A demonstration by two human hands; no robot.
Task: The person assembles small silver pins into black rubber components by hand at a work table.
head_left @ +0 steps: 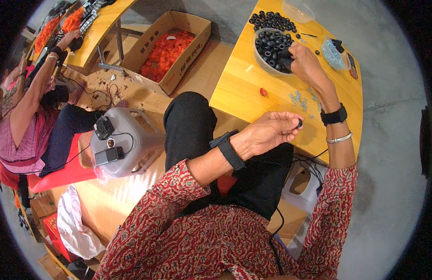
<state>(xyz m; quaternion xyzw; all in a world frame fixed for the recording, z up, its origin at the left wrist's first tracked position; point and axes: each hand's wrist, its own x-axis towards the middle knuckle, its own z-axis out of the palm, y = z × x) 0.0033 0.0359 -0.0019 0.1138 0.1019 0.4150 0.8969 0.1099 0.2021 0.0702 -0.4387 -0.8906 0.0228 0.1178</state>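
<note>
My left hand [272, 133] is held over the table's near edge, with a small black round knob-like piece [299, 123] pinched between thumb and fingertips. Farther off, my right hand [308, 63] reaches to the right side of a clear round tub [257, 55] filled with black hollow round pieces [272, 44]. Its fingers are curled down at the rim, and what they grip is hidden. Between my hands, small silver screw-like pieces [297, 99] lie scattered on the yellow table [239, 79]. A small red object [263, 92] lies to their left.
More black pieces [274, 19] are spread behind the tub. A second tub [334, 55] with small silvery pieces stands at the right. On the left are a cardboard box [185, 70] of orange scraps, a grey stool [132, 140] with black devices, and another person [29, 121] at work.
</note>
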